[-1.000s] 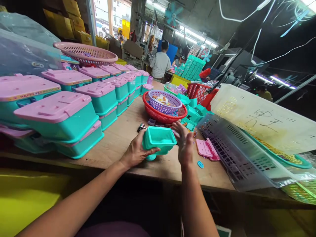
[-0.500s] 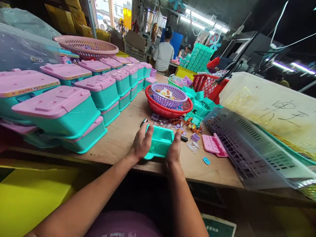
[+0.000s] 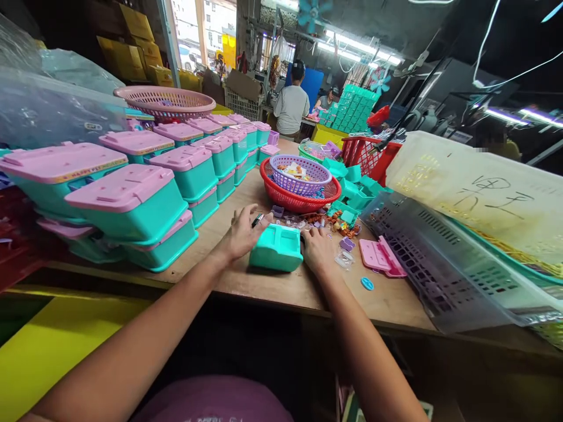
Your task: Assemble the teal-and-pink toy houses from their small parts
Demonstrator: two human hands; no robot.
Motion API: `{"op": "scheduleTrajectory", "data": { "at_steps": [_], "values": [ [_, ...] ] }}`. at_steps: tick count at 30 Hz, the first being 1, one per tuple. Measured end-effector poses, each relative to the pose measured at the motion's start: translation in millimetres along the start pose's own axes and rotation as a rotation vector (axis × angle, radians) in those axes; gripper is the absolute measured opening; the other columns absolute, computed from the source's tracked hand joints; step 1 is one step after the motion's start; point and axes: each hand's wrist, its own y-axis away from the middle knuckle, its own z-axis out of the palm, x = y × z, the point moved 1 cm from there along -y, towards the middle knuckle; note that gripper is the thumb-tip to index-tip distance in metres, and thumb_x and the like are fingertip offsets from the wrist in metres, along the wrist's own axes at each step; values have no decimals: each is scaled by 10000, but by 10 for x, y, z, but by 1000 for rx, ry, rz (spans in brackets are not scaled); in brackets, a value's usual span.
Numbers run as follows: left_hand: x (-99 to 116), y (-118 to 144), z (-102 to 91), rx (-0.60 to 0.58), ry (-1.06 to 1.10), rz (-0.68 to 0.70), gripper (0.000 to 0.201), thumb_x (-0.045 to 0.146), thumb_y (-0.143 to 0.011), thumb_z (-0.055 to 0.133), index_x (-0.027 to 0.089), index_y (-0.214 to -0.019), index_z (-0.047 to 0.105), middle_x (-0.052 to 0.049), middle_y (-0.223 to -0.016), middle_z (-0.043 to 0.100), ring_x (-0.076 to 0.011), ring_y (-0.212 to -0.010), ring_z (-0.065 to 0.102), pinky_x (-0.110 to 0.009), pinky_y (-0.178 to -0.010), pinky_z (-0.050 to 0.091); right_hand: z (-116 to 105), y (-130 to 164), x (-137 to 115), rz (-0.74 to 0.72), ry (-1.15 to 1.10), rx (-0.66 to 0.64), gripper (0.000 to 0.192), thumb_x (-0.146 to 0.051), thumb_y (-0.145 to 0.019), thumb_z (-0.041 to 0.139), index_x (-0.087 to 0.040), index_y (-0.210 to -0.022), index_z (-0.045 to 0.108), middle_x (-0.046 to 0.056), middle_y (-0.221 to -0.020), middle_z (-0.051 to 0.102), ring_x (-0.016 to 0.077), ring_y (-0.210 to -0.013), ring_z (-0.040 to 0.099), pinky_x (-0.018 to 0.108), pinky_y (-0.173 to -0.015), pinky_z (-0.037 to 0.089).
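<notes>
A teal plastic box (image 3: 276,249) rests upside down near the table's front edge, between my hands. My left hand (image 3: 241,234) is at the box's left, its thumb and fingers apart around a small black-and-silver object (image 3: 257,220) whose kind I cannot make out. At the right side, my right hand (image 3: 319,249) is closed, fingers bent down toward the tabletop; whatever they hold is mostly hidden, with only a dark bit showing beside the box. Behind the box lie small purple parts and brown figures (image 3: 341,225).
Teal boxes with pink lids (image 3: 127,187) are stacked at left. A purple basket (image 3: 301,176) sits inside a red one (image 3: 288,202). At right are a pink lid (image 3: 382,257), a blue oval piece (image 3: 367,283) and a clear crate (image 3: 433,264). Two people work farther back.
The teal box has gone from open side up, between both palms, to upside down on the table. Both hands have let go of it; the right covers where a black handle lay.
</notes>
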Motion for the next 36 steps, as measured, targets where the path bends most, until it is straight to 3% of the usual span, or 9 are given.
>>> {"op": "scheduleTrajectory", "data": {
  "at_steps": [3,6,10,16,20,26,28,33,36],
  "values": [
    [17,135,-15,-134,-179,362,584,513,-821,660,229,-1315,529,-110,-1350,497,-280,-1291,450,-449,-1057,421,-37,-26,-23,-20,12,11,254,-294,-964,466,-142,-1088,628,163,-1130,601,284,-1092,525,362,-851,421],
    [-45,198,-43,-210,-249,526,275,391,-870,642,226,-1089,654,-83,-1178,624,-257,-1178,508,-455,-1030,425,-159,10,71,21,23,31,270,-288,-982,420,-123,-1090,604,180,-1142,585,248,-975,589,329,-759,429],
    [-123,173,-47,-194,-251,522,156,334,-893,614,219,-984,666,-75,-1152,646,-244,-1093,532,-439,-981,446,-482,236,393,124,-171,114,332,-389,-1003,366,-168,-1001,613,116,-988,641,204,-807,617,294,-665,421],
    [-186,158,-29,-197,-222,523,177,348,-909,602,226,-1027,652,-68,-1178,624,-236,-1116,530,-407,-990,441,-898,932,724,35,-534,146,389,-501,-977,410,-206,-870,640,15,-692,614,148,-628,565,251,-600,426],
    [-230,156,-21,-185,-238,541,192,350,-920,592,229,-1058,647,-66,-1179,623,-233,-1132,524,-410,-1009,427,-860,1200,702,-54,-418,44,338,-464,-979,439,-224,-880,656,31,-762,674,160,-656,608,265,-632,445],
    [-225,151,-16,-184,-234,542,194,357,-920,593,229,-1056,646,-63,-1176,628,-234,-1125,530,-417,-1012,424,-740,1227,747,-24,-370,186,292,-419,-987,440,-225,-963,657,45,-842,700,177,-742,657,274,-689,468],
    [-215,151,-16,-188,-229,539,197,353,-923,588,230,-1066,643,-63,-1182,627,-233,-1121,533,-416,-1006,428,-686,1213,760,-43,-353,144,285,-420,-984,452,-229,-946,660,38,-839,699,174,-724,656,275,-678,464],
    [-213,151,-15,-185,-225,538,197,359,-913,596,234,-1055,651,-63,-1166,639,-238,-1107,544,-424,-995,436,-567,1021,740,42,-398,290,300,-417,-990,435,-218,-1023,657,54,-900,706,180,-803,666,274,-717,467],
    [-214,153,-14,-165,-235,537,194,361,-917,592,233,-1049,654,-62,-1172,636,-235,-1096,544,-424,-986,438,-496,845,663,19,-304,151,332,-448,-993,412,-236,-945,664,33,-854,696,181,-761,656,272,-647,432]
  ]
}}
